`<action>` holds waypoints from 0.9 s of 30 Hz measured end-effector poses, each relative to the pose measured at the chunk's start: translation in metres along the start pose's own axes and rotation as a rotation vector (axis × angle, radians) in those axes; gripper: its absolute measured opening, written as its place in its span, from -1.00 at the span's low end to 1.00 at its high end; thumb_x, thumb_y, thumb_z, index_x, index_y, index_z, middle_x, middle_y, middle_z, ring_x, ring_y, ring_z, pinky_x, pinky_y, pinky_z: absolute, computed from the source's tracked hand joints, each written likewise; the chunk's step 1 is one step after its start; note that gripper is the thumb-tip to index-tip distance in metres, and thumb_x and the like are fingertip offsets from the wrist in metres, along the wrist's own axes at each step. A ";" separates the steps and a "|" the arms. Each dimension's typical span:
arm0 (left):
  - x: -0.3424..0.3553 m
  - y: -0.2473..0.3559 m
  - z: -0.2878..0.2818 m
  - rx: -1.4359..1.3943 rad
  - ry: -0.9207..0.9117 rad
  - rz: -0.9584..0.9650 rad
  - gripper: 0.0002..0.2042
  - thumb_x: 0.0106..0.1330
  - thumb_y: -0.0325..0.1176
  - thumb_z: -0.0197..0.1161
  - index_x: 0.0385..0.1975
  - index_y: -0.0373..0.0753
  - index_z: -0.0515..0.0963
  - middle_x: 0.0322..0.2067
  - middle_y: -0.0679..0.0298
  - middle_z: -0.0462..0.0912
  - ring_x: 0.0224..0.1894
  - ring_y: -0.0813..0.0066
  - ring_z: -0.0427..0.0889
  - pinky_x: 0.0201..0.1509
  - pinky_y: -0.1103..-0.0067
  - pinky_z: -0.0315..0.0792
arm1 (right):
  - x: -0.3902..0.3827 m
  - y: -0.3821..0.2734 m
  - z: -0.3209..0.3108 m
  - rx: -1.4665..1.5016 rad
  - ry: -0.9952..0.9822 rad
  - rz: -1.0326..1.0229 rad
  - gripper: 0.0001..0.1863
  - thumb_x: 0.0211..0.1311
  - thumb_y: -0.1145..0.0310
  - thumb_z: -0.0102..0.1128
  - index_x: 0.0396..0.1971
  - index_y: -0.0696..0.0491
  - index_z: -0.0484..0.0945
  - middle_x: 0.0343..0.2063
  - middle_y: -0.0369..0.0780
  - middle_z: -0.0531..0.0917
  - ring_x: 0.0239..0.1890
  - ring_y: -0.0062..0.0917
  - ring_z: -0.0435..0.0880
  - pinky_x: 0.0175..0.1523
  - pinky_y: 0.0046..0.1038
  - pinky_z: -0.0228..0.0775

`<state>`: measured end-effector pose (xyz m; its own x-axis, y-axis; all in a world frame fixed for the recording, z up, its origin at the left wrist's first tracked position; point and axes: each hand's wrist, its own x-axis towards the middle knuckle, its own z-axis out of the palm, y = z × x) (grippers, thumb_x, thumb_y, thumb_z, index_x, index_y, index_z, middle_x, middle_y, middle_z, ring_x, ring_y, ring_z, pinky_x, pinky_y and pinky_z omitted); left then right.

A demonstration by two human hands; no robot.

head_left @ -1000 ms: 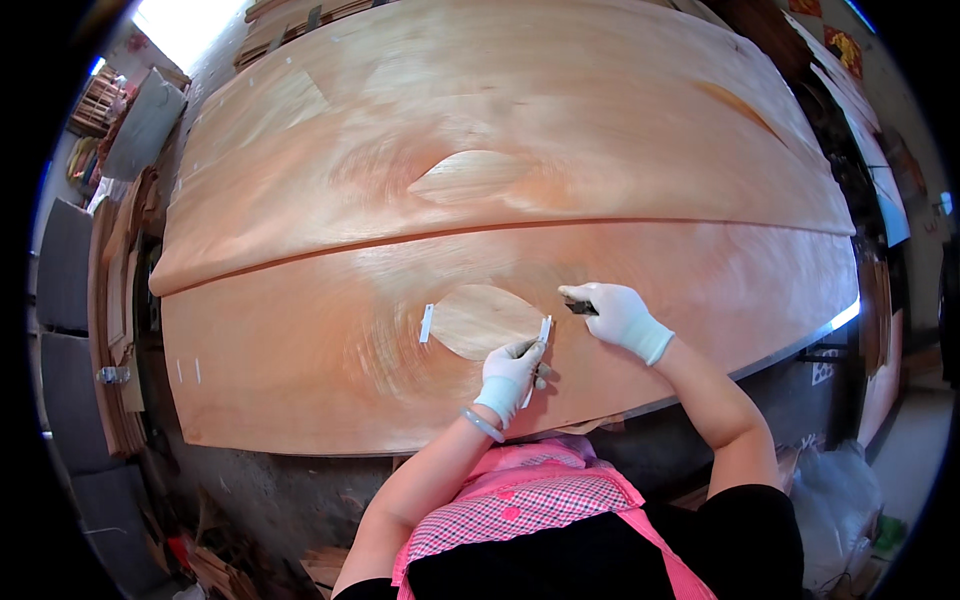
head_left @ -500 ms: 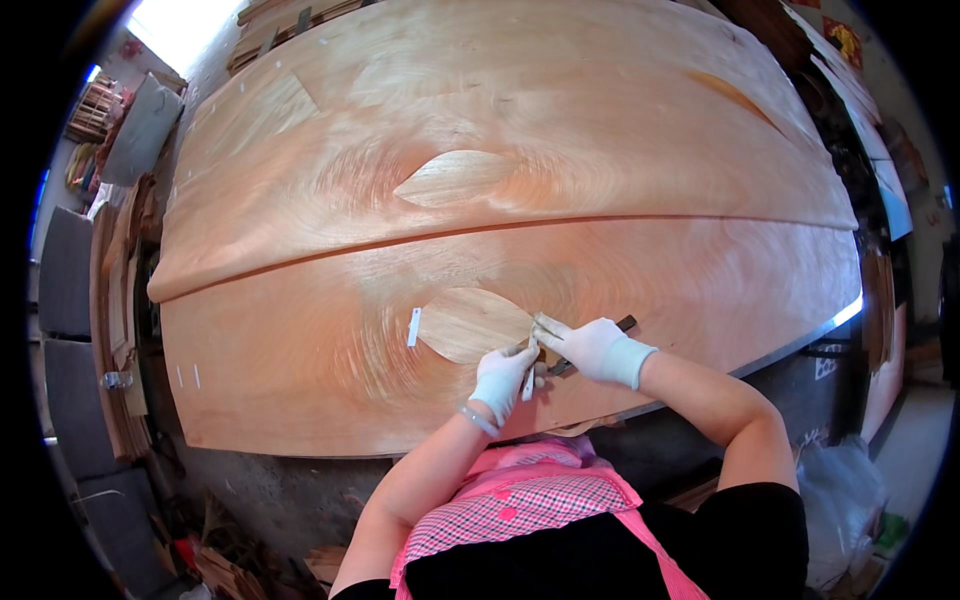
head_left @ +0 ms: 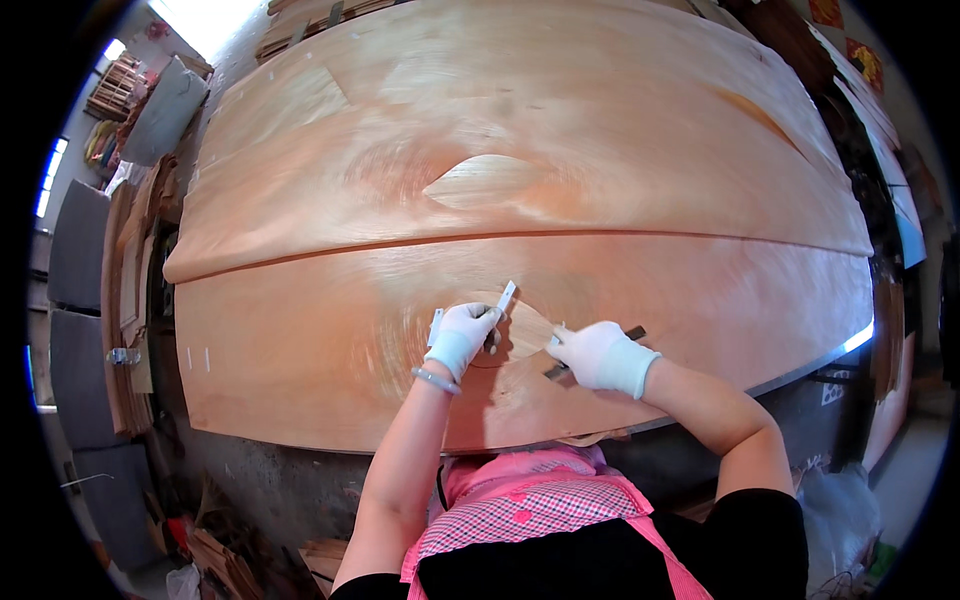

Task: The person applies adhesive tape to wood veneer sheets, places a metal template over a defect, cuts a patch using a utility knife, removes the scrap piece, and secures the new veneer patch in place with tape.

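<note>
Wearing a white glove, my left hand (head_left: 465, 336) pinches a short white strip of tape (head_left: 507, 296) over the pale leaf-shaped veneer patch (head_left: 526, 330). A second white strip (head_left: 435, 326) lies beside that hand, at the patch's left end. My right hand (head_left: 600, 358), also gloved, is closed at the patch's right tip. From under it both ends of a dark flat bar-like tool (head_left: 558, 373) stick out; the grip on it is partly hidden. The patch lies on the near reddish wood veneer sheet (head_left: 290, 350), and my left hand covers part of it.
A second veneer sheet (head_left: 600, 130) overlaps the near one, its raised edge running across, with another leaf-shaped patch (head_left: 485, 182) in it. Stacked boards (head_left: 125, 300) stand at the left. A clear plastic bag (head_left: 840, 515) sits at the lower right.
My left hand has moved left and away from my right hand, bringing the white strip up over the patch. My right hand stays by the patch's right tip. The view has shifted slightly.
</note>
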<state>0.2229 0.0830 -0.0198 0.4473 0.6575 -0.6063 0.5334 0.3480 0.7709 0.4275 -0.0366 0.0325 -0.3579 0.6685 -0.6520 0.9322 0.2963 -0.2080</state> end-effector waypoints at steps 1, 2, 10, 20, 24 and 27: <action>0.004 0.000 -0.003 -0.002 0.008 -0.002 -0.73 0.36 -0.18 0.25 -0.34 -0.29 0.70 -0.63 0.33 0.62 -0.65 0.64 0.56 -0.59 0.67 0.37 | 0.007 -0.003 -0.007 -0.004 0.001 -0.008 -0.26 0.18 0.36 0.17 0.41 -0.11 0.21 0.40 -0.04 0.25 -0.28 -0.21 0.75 -0.25 -0.22 0.60; 0.007 0.004 -0.003 -0.023 -0.017 -0.088 -0.74 0.36 -0.19 0.24 -0.34 -0.28 0.70 -0.63 0.33 0.63 -0.65 0.63 0.56 -0.61 0.68 0.35 | 0.010 -0.006 -0.015 0.098 0.188 0.040 -0.25 0.18 0.34 0.18 0.41 -0.07 0.20 0.37 -0.06 0.31 -0.26 -0.20 0.74 -0.22 -0.22 0.59; 0.000 0.003 0.004 0.598 0.060 0.033 -0.67 0.32 -0.06 0.19 -0.38 -0.21 0.70 -0.52 0.19 0.72 -0.49 0.35 0.67 -0.30 0.44 0.53 | 0.055 -0.001 -0.013 0.121 0.296 0.054 -0.26 0.19 0.46 0.13 0.42 0.00 0.15 0.49 -0.10 0.07 -0.18 -0.22 0.75 -0.20 -0.20 0.60; -0.037 -0.030 -0.026 0.472 0.082 0.039 -0.72 0.37 -0.16 0.19 -0.42 -0.22 0.69 -0.54 0.12 0.69 -0.53 0.24 0.68 -0.42 0.37 0.53 | 0.050 -0.001 -0.019 0.085 0.239 0.034 -0.15 0.09 0.46 0.26 0.43 -0.11 0.17 0.47 -0.03 0.09 -0.09 -0.21 0.73 -0.06 -0.24 0.59; -0.051 -0.048 -0.016 -0.181 -0.111 -0.223 -0.76 0.38 -0.23 0.27 -0.42 -0.25 0.68 -0.65 0.32 0.61 -0.70 0.60 0.55 -0.59 0.64 0.40 | 0.040 -0.024 -0.014 0.216 0.365 -0.061 -0.26 0.03 0.26 0.39 0.29 -0.06 0.38 0.40 -0.10 0.28 -0.04 -0.18 0.70 -0.04 -0.21 0.58; -0.043 -0.061 -0.009 -0.127 -0.060 -0.187 -0.71 0.38 -0.16 0.23 -0.39 -0.27 0.71 -0.61 0.22 0.66 -0.66 0.47 0.60 -0.53 0.55 0.46 | 0.044 -0.067 0.019 0.215 0.374 -0.059 -0.28 0.11 0.29 0.28 0.33 0.03 0.29 0.39 -0.13 0.29 -0.11 -0.18 0.72 -0.10 -0.17 0.58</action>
<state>0.1644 0.0395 -0.0384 0.3929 0.5339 -0.7487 0.5182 0.5440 0.6599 0.3506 -0.0397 0.0036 -0.3693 0.8674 -0.3335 0.8853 0.2193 -0.4100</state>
